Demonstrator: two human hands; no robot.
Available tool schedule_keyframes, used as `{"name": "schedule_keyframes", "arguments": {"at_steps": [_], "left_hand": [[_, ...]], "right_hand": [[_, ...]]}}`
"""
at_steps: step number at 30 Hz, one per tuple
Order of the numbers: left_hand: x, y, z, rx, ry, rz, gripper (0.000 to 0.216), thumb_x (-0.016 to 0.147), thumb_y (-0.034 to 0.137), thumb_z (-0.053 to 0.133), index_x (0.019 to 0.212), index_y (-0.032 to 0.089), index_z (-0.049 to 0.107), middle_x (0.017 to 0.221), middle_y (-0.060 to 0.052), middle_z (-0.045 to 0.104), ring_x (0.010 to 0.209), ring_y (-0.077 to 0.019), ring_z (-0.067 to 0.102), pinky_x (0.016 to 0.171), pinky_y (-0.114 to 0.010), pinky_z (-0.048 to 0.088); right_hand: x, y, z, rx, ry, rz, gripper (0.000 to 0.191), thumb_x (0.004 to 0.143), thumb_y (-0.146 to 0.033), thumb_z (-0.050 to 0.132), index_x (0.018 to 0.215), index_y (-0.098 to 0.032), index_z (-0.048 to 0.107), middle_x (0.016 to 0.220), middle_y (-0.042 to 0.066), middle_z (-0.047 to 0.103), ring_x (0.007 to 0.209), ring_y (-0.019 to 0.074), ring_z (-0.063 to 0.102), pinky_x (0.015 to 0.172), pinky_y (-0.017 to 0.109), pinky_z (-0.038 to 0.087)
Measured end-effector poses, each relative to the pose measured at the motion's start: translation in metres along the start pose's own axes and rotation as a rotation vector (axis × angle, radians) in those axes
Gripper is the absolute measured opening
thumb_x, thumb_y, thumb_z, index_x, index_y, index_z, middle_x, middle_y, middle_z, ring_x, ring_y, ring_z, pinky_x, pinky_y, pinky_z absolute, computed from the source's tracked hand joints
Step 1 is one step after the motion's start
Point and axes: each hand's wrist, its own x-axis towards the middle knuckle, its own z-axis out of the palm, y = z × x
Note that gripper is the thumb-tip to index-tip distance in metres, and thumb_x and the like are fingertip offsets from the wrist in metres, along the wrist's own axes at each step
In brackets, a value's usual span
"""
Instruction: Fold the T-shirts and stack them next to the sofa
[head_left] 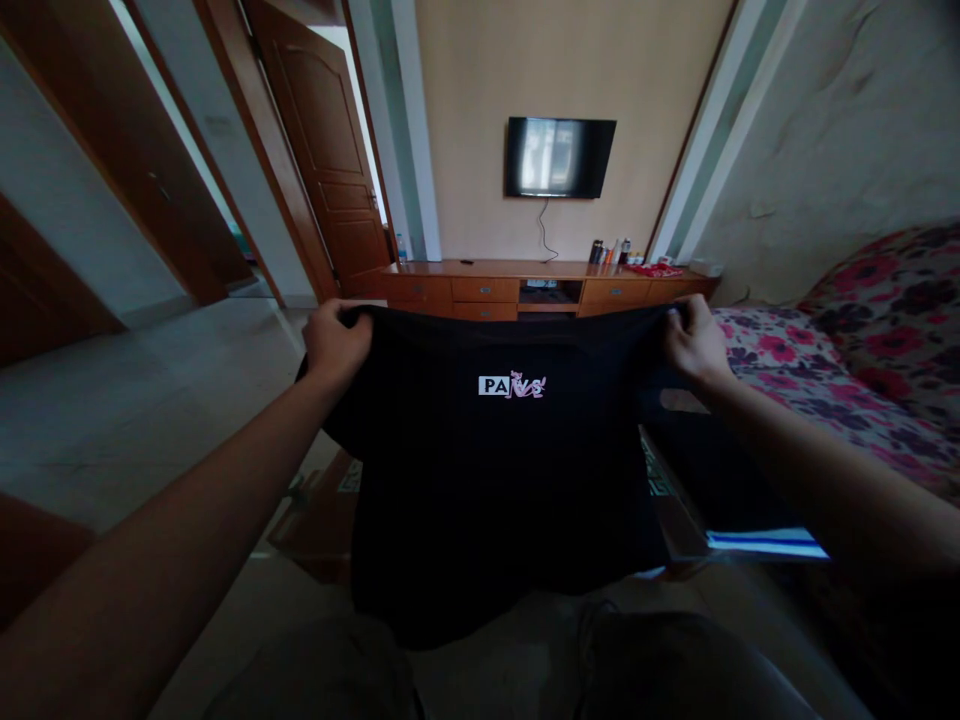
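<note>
A person's left hand (335, 340) and right hand (694, 340) each pinch a shoulder of a black logo-printed fabric T-shirt (495, 490), spread in mid-air above the lap (675, 665); level, equally taut grips would likely keep it flat.

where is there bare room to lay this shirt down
The tiled floor between the left hand and the wooden door is bare. The floral cover beyond the right hand is free too. Crowded: under the black t-shirt, where a cardboard box sits, and the right end of the cabinet with its bottles.
</note>
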Motion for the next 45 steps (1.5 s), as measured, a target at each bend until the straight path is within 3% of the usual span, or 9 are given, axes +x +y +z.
{"name": "schedule_keyframes", "arguments": {"at_steps": [7,13,20,24,27,30,34,40,45], "left_hand": [[0.016,-0.068,0.125,0.064,-0.176,-0.048,0.029,0.085,0.03,0.056,0.11,0.018,0.066,0.115,-0.011,0.07,0.107,-0.0255,0.063,0.099,-0.038,0.046],[0.02,-0.115,0.201,0.125,-0.429,-0.165,0.034,0.082,0.041,0.061,0.108,0.019,0.068,0.111,-0.012,0.072,0.106,-0.0297,0.066,0.093,-0.04,0.048],[-0.032,-0.149,0.254,0.26,-0.377,0.032,0.068,0.075,0.033,0.07,0.137,0.013,0.051,0.147,-0.022,0.045,0.139,-0.0355,0.042,0.111,-0.045,0.037],[-0.07,-0.152,0.271,0.214,-0.7,0.275,0.027,0.087,0.039,0.057,0.099,0.018,0.07,0.108,-0.014,0.067,0.112,-0.0314,0.06,0.102,-0.045,0.044],[-0.083,-0.15,0.283,0.108,-0.879,0.411,0.034,0.093,0.041,0.047,0.1,0.02,0.073,0.106,-0.012,0.071,0.111,-0.0284,0.062,0.101,-0.043,0.046],[-0.088,-0.153,0.29,0.093,-0.781,0.396,0.055,0.096,0.043,0.045,0.144,0.018,0.053,0.151,-0.014,0.051,0.142,-0.0286,0.043,0.114,-0.044,0.036],[-0.096,-0.162,0.288,0.274,-0.779,0.316,0.065,0.098,0.05,0.042,0.155,0.019,0.038,0.166,-0.013,0.027,0.153,-0.0325,0.025,0.121,-0.049,0.024],[-0.11,-0.16,0.261,0.419,-0.654,0.328,0.053,0.101,0.043,0.036,0.143,0.018,0.055,0.158,-0.013,0.044,0.148,-0.0314,0.035,0.123,-0.049,0.019],[-0.135,-0.135,0.228,0.436,-0.611,0.366,0.055,0.1,0.044,0.036,0.145,0.016,0.052,0.158,-0.014,0.044,0.15,-0.0315,0.03,0.124,-0.049,0.016]], "right_hand": [[0.016,0.044,0.109,-0.109,-0.183,0.122,0.037,0.092,-0.037,0.047,0.118,-0.018,0.064,0.107,0.015,0.071,0.099,0.0309,0.065,0.092,0.04,0.047],[0.018,0.077,0.19,-0.168,-0.408,0.323,0.034,0.091,-0.035,0.049,0.108,-0.017,0.072,0.094,0.015,0.074,0.095,0.0305,0.07,0.089,0.039,0.051],[-0.035,0.065,0.25,-0.224,-0.383,0.17,0.058,0.089,-0.034,0.052,0.144,-0.013,0.049,0.148,0.023,0.047,0.125,0.0336,0.056,0.102,0.04,0.047],[-0.065,0.044,0.269,-0.275,-0.724,0.01,0.037,0.094,-0.042,0.047,0.115,-0.02,0.069,0.12,0.016,0.068,0.106,0.0305,0.066,0.09,0.038,0.05],[-0.077,0.038,0.287,-0.292,-0.928,0.031,0.039,0.096,-0.04,0.044,0.102,-0.018,0.074,0.11,0.016,0.071,0.107,0.0294,0.066,0.093,0.038,0.049],[-0.085,0.039,0.305,-0.262,-0.837,0.047,0.049,0.096,-0.04,0.044,0.14,-0.024,0.058,0.147,0.013,0.054,0.135,0.0312,0.049,0.106,0.046,0.041],[-0.102,0.044,0.313,-0.321,-0.752,0.122,0.073,0.096,-0.051,0.047,0.162,-0.033,0.021,0.168,0.009,0.019,0.151,0.0373,0.02,0.112,0.061,0.029],[-0.127,0.034,0.294,-0.428,-0.563,0.12,0.053,0.102,-0.048,0.035,0.146,-0.021,0.049,0.152,0.018,0.041,0.135,0.0347,0.04,0.108,0.054,0.032],[-0.145,0.024,0.269,-0.428,-0.575,0.023,0.053,0.103,-0.047,0.033,0.146,-0.019,0.047,0.151,0.017,0.043,0.137,0.0335,0.037,0.11,0.05,0.028]]}}
